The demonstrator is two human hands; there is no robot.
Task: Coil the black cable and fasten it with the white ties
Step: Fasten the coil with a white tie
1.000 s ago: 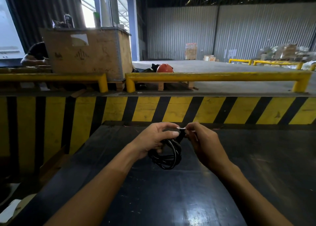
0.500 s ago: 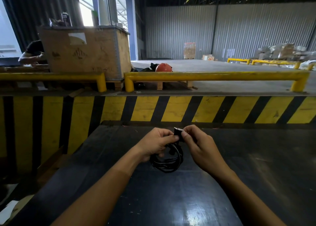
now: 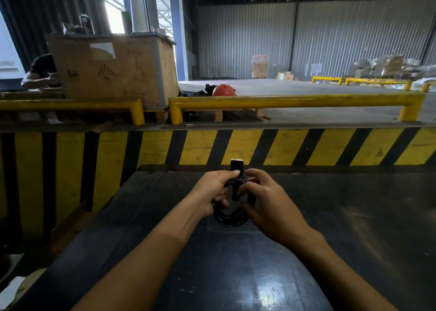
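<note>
A black cable [image 3: 230, 217], wound into a small coil, hangs between both hands above the black table [image 3: 236, 275]. My left hand [image 3: 212, 193] grips the coil's left side, thumb and forefinger pinched at its top. My right hand [image 3: 266, 202] closes over the coil's right side. A black plug end [image 3: 236, 165] with a pale top edge sticks up above the fingers. No white tie can be made out; the fingers hide the coil's top.
A yellow-and-black striped wall [image 3: 236, 145] runs behind the table. Above it is a yellow rail [image 3: 295, 101]. A wooden crate [image 3: 113, 68] stands at the back left, with a person [image 3: 40, 75] beside it. The table's left edge drops off to the floor.
The hands have shifted lower on the coil, my right hand wrapping round its right side. The plug end now stands up above the fingers. The white strip pinched a second ago no longer shows.
</note>
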